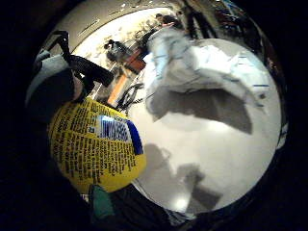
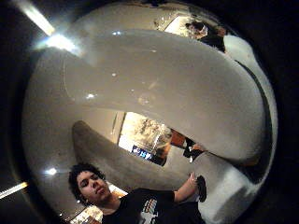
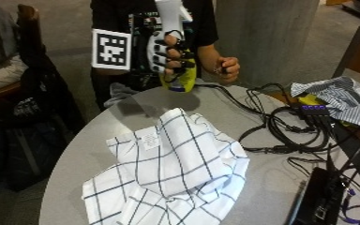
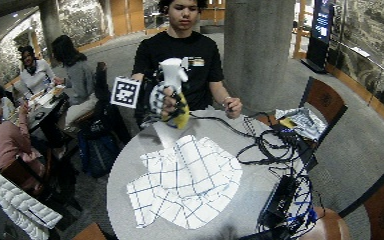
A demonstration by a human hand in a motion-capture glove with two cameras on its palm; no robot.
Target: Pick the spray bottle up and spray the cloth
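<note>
The checked cloth [image 3: 168,173] was spread in loose folds on the round table [image 3: 86,140], on the camera's side. Beyond it, above the table's far edge, the yellow spray bottle [image 3: 181,77] was held upright and clear of the surface, with the gloved right hand [image 3: 168,54] wrapped around its neck. The cloth lay below and in front of the bottle; which way the nozzle pointed could not be told.

Spray bottle [image 4: 174,92] in hands [image 4: 161,100] — above cloth [image 4: 187,181]
</note>
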